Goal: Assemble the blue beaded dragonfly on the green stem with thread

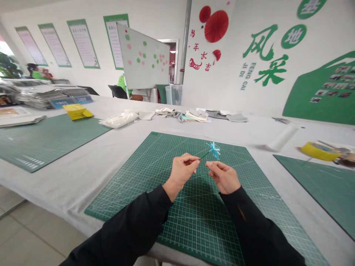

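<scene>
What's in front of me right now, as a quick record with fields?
left hand: pinching the green stem of a blue flower
right hand: fingertips together, just below the flower
under hands: gridded green cutting mat
left of mat: yellow folded card
right of mat: yellow tape roll
beyond mat: white plastic-wrapped pack

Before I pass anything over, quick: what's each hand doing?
Left hand: holding blue flower by its green stem.
Right hand: closed, fingers pinched; contents can't be told.
</scene>
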Motion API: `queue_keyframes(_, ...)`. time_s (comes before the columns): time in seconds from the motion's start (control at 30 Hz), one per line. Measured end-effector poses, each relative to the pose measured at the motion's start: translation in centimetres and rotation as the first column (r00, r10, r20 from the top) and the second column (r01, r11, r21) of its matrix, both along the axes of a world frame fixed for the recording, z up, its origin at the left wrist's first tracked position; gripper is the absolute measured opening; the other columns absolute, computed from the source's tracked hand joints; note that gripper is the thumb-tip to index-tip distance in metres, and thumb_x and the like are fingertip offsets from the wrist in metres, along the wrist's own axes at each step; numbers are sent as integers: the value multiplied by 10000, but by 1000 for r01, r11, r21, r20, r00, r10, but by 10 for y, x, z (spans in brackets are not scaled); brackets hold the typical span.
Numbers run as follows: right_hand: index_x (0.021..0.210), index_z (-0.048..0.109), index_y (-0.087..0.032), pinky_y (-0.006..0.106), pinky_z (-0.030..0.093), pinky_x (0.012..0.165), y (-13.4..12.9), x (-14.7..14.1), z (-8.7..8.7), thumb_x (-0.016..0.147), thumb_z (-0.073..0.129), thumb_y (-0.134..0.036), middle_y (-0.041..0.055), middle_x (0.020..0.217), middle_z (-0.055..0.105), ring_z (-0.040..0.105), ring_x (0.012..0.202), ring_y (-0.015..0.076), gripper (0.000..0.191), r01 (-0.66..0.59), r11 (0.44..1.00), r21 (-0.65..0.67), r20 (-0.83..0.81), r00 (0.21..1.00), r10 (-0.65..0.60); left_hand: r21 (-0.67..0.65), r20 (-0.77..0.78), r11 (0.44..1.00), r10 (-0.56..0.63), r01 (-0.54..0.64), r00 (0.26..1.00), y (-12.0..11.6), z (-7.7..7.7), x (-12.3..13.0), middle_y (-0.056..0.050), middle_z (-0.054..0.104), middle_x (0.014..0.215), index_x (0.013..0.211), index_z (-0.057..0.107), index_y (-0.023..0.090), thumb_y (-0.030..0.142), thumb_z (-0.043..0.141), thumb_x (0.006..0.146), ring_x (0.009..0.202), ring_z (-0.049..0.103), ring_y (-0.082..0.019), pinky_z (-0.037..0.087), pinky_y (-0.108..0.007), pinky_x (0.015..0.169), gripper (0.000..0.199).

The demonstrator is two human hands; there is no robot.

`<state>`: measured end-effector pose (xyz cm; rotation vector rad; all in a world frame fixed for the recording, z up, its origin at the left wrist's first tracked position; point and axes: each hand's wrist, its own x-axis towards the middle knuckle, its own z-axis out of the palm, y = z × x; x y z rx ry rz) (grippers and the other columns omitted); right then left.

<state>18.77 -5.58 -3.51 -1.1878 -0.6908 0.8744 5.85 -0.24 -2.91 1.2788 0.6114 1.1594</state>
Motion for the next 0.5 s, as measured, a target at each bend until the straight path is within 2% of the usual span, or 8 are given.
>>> queue_keyframes(0.33, 559, 671, -169, 245, 334, 438, 4, 8, -10, 449, 829, -428, -14, 497, 547, 412, 449, 75, 323, 44, 995, 90, 60, 997, -50, 68, -11, 998, -2, 3, 1000, 1, -7, 7, 7, 546, 687, 712, 699, 133, 201, 656, 690, 443, 458, -39, 372, -212, 451, 84)
queue_keyframes(0.5, 561, 663, -166, 254, 339, 450, 6, 13, -17, 486, 812, -443, -27, 456, 507, 408, 452, 85, 323, 42, 992, 123, 162, 985, -62, 28, 14, 1000, -8, 7, 1000, 1, -8, 10, 11, 547, 671, 695, 697, 132, 214, 668, 667, 436, 457, -41, 367, -217, 451, 91)
